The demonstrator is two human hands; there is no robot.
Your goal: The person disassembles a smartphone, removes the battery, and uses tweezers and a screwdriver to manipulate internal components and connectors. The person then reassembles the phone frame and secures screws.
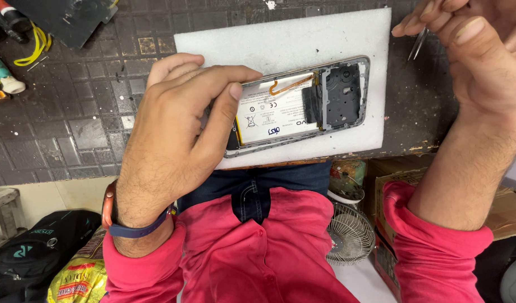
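Lying back-open on a white foam pad (pixel 336 33) atop the dark tiled desk (pixel 72 112): one opened phone (pixel 303 104), battery (pixel 274 115) and orange flex strip (pixel 289 84) exposed, frame bare at the camera end. Head view only. Left hand (pixel 179 129), grip pressed on the phone's left end, thumb along the near edge, pinning it down. Right hand (pixel 471 50), raised past the pad's far corner, grip pinching metal tweezers (pixel 418 44). Judged light, stiff, fragile inside; best held by the metal frame edges, never the flex or battery. Screwdrivers (pixel 2 73) at the desk's left.
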